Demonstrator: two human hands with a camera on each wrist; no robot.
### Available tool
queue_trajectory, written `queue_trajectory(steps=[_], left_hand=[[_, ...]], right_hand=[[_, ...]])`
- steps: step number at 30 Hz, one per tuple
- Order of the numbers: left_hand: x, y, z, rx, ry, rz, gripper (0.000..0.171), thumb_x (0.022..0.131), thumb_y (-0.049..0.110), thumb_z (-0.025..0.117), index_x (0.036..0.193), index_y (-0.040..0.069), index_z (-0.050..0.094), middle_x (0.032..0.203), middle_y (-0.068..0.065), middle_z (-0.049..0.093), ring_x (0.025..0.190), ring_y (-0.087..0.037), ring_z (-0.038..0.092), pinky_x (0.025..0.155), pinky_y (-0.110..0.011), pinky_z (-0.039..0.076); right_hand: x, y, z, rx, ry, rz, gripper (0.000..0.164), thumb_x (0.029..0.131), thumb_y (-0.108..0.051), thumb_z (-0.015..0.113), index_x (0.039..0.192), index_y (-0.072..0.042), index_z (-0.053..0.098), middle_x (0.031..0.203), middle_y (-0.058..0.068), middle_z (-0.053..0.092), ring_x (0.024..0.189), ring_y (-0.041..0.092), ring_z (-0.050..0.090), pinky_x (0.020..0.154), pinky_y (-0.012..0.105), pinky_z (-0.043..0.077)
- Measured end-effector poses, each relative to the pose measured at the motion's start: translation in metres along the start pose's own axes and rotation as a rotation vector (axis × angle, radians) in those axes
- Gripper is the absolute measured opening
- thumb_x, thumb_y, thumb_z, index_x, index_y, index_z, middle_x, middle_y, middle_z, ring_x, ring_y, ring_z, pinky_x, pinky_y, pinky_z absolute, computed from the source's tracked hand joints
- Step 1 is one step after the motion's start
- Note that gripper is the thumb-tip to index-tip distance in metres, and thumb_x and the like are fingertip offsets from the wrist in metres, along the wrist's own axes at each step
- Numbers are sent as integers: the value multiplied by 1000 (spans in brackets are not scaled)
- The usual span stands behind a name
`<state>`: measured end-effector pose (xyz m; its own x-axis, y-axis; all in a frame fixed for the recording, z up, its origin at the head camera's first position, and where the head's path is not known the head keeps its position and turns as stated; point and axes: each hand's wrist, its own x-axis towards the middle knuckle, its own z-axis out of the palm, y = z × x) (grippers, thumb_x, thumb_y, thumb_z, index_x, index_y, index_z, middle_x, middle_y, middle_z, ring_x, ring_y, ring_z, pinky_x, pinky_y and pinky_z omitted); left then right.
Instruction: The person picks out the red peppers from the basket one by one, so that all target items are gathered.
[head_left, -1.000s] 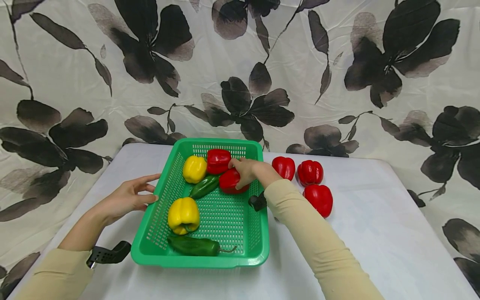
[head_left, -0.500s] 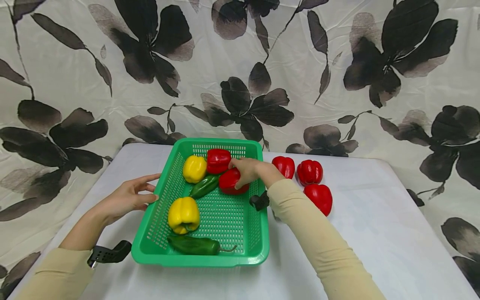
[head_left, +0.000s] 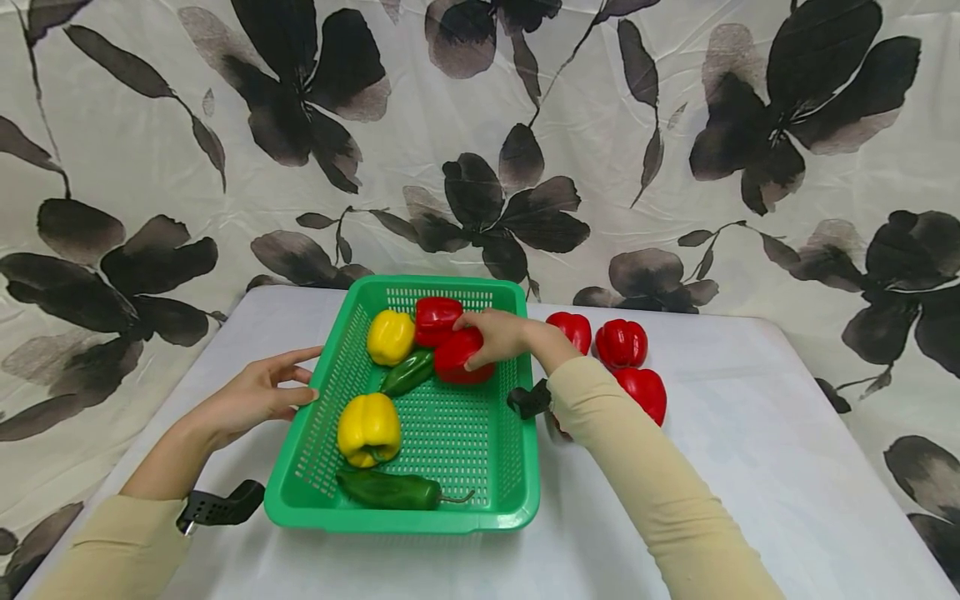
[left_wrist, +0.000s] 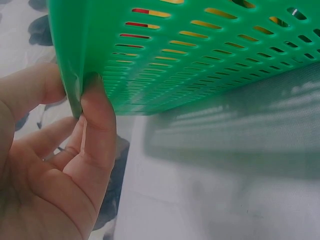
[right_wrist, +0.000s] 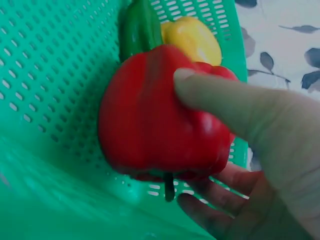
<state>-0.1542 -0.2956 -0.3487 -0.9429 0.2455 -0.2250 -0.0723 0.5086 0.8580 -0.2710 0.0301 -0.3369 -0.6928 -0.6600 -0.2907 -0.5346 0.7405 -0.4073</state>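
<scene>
A green perforated plastic basket [head_left: 405, 523] stands on the table. My left hand [head_left: 251, 400] pinches its left rim; the left wrist view shows thumb and fingers [left_wrist: 97, 122] on either side of that rim. Inside the basket, my right hand [head_left: 504, 337] grips a red bell pepper [head_left: 456, 360], its thumb across the side in the right wrist view and a short stem showing. Close by are another red bell pepper [head_left: 437, 315], a yellow bell pepper [head_left: 391, 337] and a long green pepper [head_left: 408, 373]. A second yellow bell pepper [head_left: 368, 429] and another long green pepper [head_left: 390, 490] lie nearer the front.
Right of the basket, several red bell peppers [head_left: 621, 343] sit on the white-covered table [head_left: 750, 450], some partly hidden by the right forearm. A floral cloth [head_left: 480, 117] hangs behind the table.
The right hand has shifted slightly up and left in the head view, bringing the red bell pepper with it. The left hand and the basket stay in place.
</scene>
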Motion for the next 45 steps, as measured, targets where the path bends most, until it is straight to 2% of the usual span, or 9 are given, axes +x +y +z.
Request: queue_trajectory(steps=[10,22,29,34,45], left_hand=[[-1,1,-1,5,-1,-7,73,87,15,61,147,7,20,115,-24,45,85,-23,58,74,-34,54],[-1,0,-1,3,-4,5,72,88,15,60,147,6,19,114,-24,45,84,-21,59,73,-34,55],[-1,0,-1,4,-3,2,73,87,15,60,147,6,19,113,-24,44,84,-22,59,74,-34,55],[0,0,0,-1,-7,2,73,88,15,60,147,6,19,114,-24,44,84,-21,58,74,-34,54],[1,-1,0,-13,-10,11,72,88,15,61,147,7,20,112,-23,45,84,-19,58,74,-34,54]], right_hand=[[-10,-3,-8,25,39,-48,60,82,-24,68,135,-14,42,129,9,44,116,22,40,88,31,46],[-24,-20,-11,12,57,-134,61,81,-22,69,136,-16,43,131,10,42,115,22,41,85,30,48],[-34,-23,-13,58,81,-188,61,81,-21,69,136,-18,43,129,8,42,113,20,42,84,28,49],[-44,-21,-15,91,105,-216,61,80,-21,69,136,-21,44,130,7,41,114,20,41,84,28,48],[-66,-8,-13,135,154,-258,64,78,-21,73,135,-18,45,131,5,41,115,18,41,81,26,50]])
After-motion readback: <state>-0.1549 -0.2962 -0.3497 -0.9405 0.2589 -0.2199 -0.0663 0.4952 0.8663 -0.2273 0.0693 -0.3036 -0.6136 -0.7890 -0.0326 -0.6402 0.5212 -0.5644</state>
